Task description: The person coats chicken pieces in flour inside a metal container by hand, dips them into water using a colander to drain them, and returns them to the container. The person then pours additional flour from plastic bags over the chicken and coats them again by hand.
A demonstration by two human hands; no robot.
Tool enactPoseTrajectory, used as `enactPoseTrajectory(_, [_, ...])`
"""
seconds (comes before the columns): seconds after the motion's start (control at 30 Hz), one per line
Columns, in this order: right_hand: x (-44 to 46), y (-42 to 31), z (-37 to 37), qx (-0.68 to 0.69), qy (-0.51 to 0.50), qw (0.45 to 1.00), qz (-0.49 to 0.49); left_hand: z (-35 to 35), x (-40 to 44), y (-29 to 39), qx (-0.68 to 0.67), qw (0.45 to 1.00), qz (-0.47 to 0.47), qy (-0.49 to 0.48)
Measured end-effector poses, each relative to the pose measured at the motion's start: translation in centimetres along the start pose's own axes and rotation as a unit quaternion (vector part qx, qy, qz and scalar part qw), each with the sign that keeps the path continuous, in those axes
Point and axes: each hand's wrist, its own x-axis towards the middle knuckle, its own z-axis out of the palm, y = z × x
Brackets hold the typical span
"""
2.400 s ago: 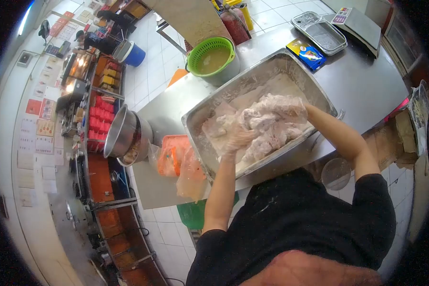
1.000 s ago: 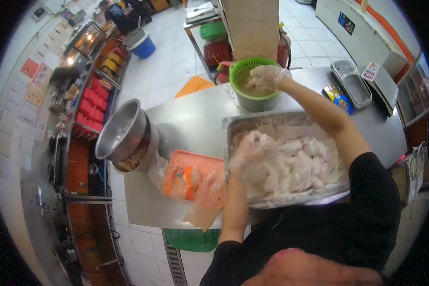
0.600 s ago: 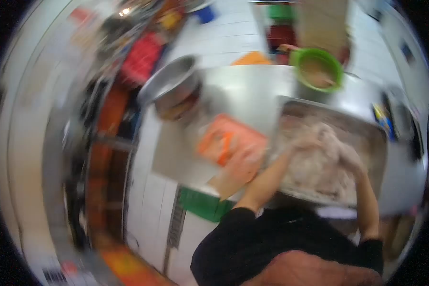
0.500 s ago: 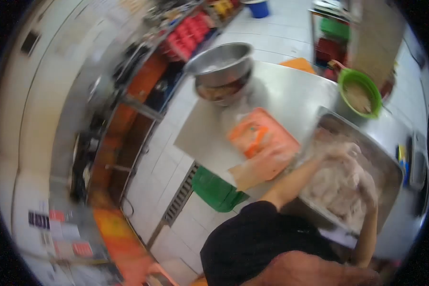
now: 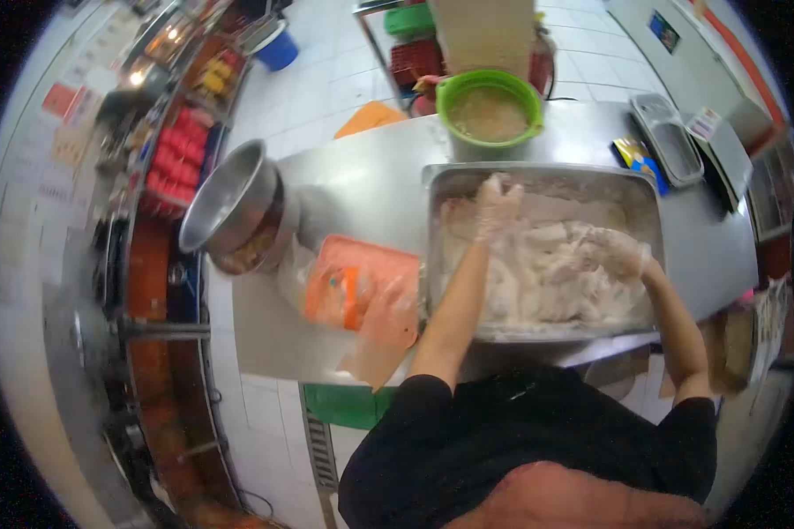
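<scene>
We see a steel table standing on a floor of white tiles. Left of the table, across a strip of that floor, runs a long reddish-brown counter with open shelves; behind it we find a pale wall hung with papers. Warm lamps glow beyond the table, off to its left. Past its far edge rises a beige pillar; past its far right corner, a white cabinet. A floor grate lies by the table's near edge.
</scene>
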Motion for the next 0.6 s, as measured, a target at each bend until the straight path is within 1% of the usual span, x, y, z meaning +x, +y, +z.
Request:
enactPoseTrajectory(0.03, [-0.9,0.6,0.0,-0.077,0.043,0.99,-0.113,-0.3,0.1,1.0,-0.002,1.0,0.004,-0.016])
enactPoseTrajectory(0.07, [0.4,-4.3,-2.3,-0.129,-0.069,0.987,0.069,-0.6,0.1,2.1,-0.002,0.999,-0.007,-0.032])
enactPoseTrajectory(0.1, [1.1,-7.0,-3.8,-0.171,-0.18,0.937,0.245,-1.0,0.3,3.2,-0.001,0.999,-0.018,-0.043])
enactPoseTrajectory(0.13, [1.7,-5.0,-1.9,-0.171,-0.17,0.938,0.248,-1.8,1.4,2.2,0.002,0.999,-0.01,-0.048])
enactPoseTrajectory(0.2, [1.1,-2.9,-0.1,-0.235,-0.219,0.898,0.302,-2.7,1.8,3.0,0.115,0.991,0.062,-0.044])
enactPoseTrajectory(0.23, [0.3,-2.4,-0.2,-0.235,-0.214,0.897,0.306,-3.0,1.7,4.0,0.115,0.99,0.066,-0.047])
enactPoseTrajectory(0.3, [0.0,-2.1,-0.4,-0.206,-0.196,0.907,0.312,-3.9,2.0,5.2,0.218,0.968,0.066,-0.108])
enactPoseTrajectory(0.33, [-0.3,-2.1,-0.4,-0.206,-0.192,0.907,0.315,-3.9,2.4,4.7,0.218,0.967,0.07,-0.11])
enactPoseTrajectory(0.4, [-1.0,-2.7,-0.2,-0.181,-0.126,0.935,0.277,-3.6,2.9,2.5,0.304,0.932,0.072,-0.185])
enactPoseTrajectory(0.43, [-1.3,-2.9,0.2,-0.18,-0.124,0.935,0.278,-3.5,2.7,1.8,0.305,0.931,0.073,-0.186])
enactPoseTrajectory(0.47, [-1.5,-3.3,0.5,-0.138,-0.022,0.97,0.199,-3.3,2.6,1.4,0.326,0.932,0.035,-0.155])
enactPoseTrajectory(0.5, [-1.3,-3.6,0.5,-0.115,0.033,0.98,0.158,-3.2,2.4,1.3,0.345,0.93,-0.004,-0.124])
enactPoseTrajectory(0.53, [-1.1,-3.9,0.5,-0.096,0.084,0.985,0.113,-3.2,2.7,0.7,0.363,0.922,-0.028,-0.131])
enactPoseTrajectory(0.57, [-0.2,-5.4,0.0,0.154,0.079,0.955,0.241,-3.0,3.2,-1.2,0.366,0.916,-0.033,-0.159])
enactPoseTrajectory(0.6, [0.4,-6.1,-0.3,0.392,0.065,0.849,0.35,-2.5,4.6,-4.5,0.356,0.91,-0.016,-0.214])
